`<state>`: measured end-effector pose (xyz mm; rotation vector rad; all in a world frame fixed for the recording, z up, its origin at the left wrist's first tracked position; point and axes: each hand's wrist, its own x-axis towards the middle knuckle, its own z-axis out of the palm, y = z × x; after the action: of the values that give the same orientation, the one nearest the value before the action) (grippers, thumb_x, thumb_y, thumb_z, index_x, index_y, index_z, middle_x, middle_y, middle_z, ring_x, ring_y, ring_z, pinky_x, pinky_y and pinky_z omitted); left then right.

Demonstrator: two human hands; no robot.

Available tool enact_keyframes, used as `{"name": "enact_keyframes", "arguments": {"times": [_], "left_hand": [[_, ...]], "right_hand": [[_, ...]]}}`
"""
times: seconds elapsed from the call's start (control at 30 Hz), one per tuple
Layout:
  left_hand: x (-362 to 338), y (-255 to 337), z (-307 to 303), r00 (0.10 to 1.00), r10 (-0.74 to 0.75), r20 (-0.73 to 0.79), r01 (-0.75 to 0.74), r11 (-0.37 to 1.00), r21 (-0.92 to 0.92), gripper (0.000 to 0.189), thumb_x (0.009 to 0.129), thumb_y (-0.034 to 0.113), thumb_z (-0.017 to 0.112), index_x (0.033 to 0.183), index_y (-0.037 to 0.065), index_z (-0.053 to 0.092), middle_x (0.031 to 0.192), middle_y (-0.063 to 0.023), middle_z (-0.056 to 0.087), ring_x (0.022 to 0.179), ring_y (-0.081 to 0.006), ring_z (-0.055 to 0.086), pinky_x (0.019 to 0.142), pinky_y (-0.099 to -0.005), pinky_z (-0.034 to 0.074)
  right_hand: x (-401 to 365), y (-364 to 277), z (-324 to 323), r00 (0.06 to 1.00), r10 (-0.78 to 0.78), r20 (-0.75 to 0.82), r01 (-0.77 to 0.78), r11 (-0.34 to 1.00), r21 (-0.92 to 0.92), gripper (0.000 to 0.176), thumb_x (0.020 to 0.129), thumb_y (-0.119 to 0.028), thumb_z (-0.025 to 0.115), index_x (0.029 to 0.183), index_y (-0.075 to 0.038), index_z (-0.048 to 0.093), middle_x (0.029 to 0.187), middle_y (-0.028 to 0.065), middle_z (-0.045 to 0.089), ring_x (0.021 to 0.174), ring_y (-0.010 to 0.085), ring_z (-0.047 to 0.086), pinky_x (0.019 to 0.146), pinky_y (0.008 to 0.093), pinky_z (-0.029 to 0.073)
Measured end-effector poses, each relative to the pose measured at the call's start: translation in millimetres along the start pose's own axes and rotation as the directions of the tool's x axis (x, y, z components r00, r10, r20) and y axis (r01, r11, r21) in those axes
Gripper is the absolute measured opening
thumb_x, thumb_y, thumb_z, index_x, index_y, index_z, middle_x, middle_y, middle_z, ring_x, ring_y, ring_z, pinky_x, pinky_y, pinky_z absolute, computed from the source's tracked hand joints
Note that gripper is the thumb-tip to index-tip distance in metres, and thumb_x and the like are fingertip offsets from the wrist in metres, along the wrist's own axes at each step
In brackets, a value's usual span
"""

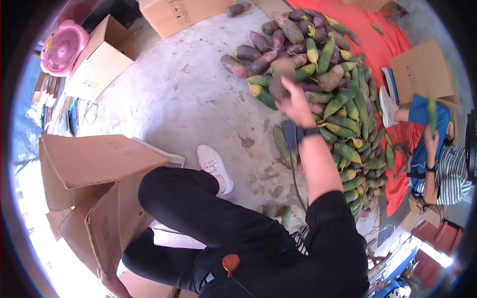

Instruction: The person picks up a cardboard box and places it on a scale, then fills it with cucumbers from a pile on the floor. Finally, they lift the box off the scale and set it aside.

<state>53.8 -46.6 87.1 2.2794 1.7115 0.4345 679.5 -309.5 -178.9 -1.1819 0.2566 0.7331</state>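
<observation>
My right hand (296,105) is closed on a purple-brown radish (279,79), blurred by motion, above the near edge of a large radish pile (343,107). The pile mixes green and purple radishes. At the lower left, my left hand (110,279) grips the lower edge of an open cardboard box (117,164); part of that hand is in shadow. The box stands beside my left knee with its flaps spread, and its inside is mostly hidden.
Red cloth (365,47) lies under and behind the pile. At right, another person's hand (431,141) holds a green radish, near a second cardboard box (422,69). More boxes (102,59) and a pink fan (64,48) stand at the upper left. Loose radishes (284,146) lie by my arm.
</observation>
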Motion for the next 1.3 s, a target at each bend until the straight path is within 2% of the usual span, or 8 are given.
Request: {"name": "enact_keyframes", "arguments": {"times": [0.13,0.23,0.37,0.5,0.63,0.8,0.93,1.3], "left_hand": [[5,2,7,1.000,-0.008,-0.007,0.008,1.000,-0.005,0.026,0.082,0.004,0.055,0.105,-0.008,0.055,0.093,-0.0131,0.054,0.086,-0.0238,0.054,0.078,-0.0324,0.042],[12,5,15,1.000,-0.012,-0.011,0.011,1.000,-0.022,0.026,0.082,0.004,0.055,0.105,-0.008,0.055,0.094,-0.0130,0.054,0.087,-0.0235,0.054,0.078,-0.0322,0.042],[13,3,17,1.000,-0.019,-0.012,0.019,0.999,-0.032,0.026,0.082,0.004,0.055,0.105,-0.008,0.055,0.095,-0.0128,0.055,0.087,-0.0231,0.054,0.078,-0.0319,0.042],[12,-4,14,1.000,-0.016,-0.013,0.016,0.999,-0.044,0.027,0.082,0.004,0.055,0.105,-0.008,0.055,0.096,-0.0126,0.055,0.088,-0.0228,0.054,0.079,-0.0316,0.042],[12,-10,13,1.000,-0.013,-0.013,0.012,0.998,-0.067,0.027,0.082,0.004,0.056,0.106,-0.008,0.055,0.097,-0.0125,0.056,0.089,-0.0224,0.054,0.079,-0.0313,0.042],[10,-17,9,1.000,-0.013,-0.023,0.011,0.996,-0.086,0.027,0.081,0.004,0.056,0.106,-0.008,0.055,0.098,-0.0123,0.056,0.090,-0.0219,0.054,0.080,-0.0309,0.042],[9,-21,7,1.000,-0.016,-0.027,0.014,0.995,-0.100,0.027,0.081,0.004,0.056,0.106,-0.008,0.056,0.099,-0.0121,0.056,0.091,-0.0216,0.054,0.080,-0.0306,0.042],[8,-30,0,0.999,-0.029,-0.031,0.025,0.993,-0.117,0.028,0.081,0.003,0.057,0.107,-0.008,0.056,0.101,-0.0116,0.057,0.093,-0.0205,0.054,0.081,-0.0298,0.042]], "right_hand": [[16,-28,40,0.928,-0.321,-0.189,0.293,0.942,-0.162,0.101,0.068,-0.050,0.070,0.140,-0.009,0.012,0.125,0.0117,0.046,0.110,0.0267,0.045,0.086,0.0451,0.035],[6,10,19,0.953,-0.276,-0.121,0.248,0.947,-0.205,0.092,0.067,-0.033,0.077,0.133,0.006,0.026,0.125,0.0215,0.043,0.113,0.0247,0.045,0.092,0.0313,0.037],[-44,116,-52,0.978,-0.157,-0.134,0.108,0.942,-0.319,0.069,0.069,-0.027,0.074,0.122,0.005,0.044,0.110,0.0172,0.057,0.100,0.0228,0.055,0.084,0.0319,0.044],[-116,205,-140,0.971,-0.099,-0.217,-0.102,0.649,-0.754,0.047,0.065,-0.031,0.069,0.100,-0.001,0.062,0.091,0.0151,0.064,0.087,0.0251,0.062,0.078,0.0329,0.048],[-170,223,-189,0.933,-0.049,-0.356,-0.281,0.519,-0.807,0.043,0.065,-0.030,0.068,0.097,-0.002,0.064,0.087,0.0148,0.066,0.085,0.0262,0.063,0.077,0.0330,0.048],[-171,229,-244,0.873,-0.056,-0.484,-0.400,0.485,-0.778,0.041,0.063,-0.025,0.068,0.098,-0.004,0.065,0.088,0.0140,0.066,0.086,0.0250,0.063,0.076,0.0316,0.048],[-142,244,-272,0.753,-0.073,-0.654,-0.366,0.780,-0.508,0.045,0.064,-0.023,0.069,0.102,0.000,0.062,0.088,0.0143,0.065,0.087,0.0251,0.062,0.077,0.0322,0.048],[-97,202,-182,0.430,-0.029,-0.902,-0.357,0.913,-0.200,0.095,0.054,-0.015,0.080,0.131,-0.002,0.026,0.123,0.0211,0.043,0.109,0.0315,0.048,0.092,0.0377,0.041]]}}
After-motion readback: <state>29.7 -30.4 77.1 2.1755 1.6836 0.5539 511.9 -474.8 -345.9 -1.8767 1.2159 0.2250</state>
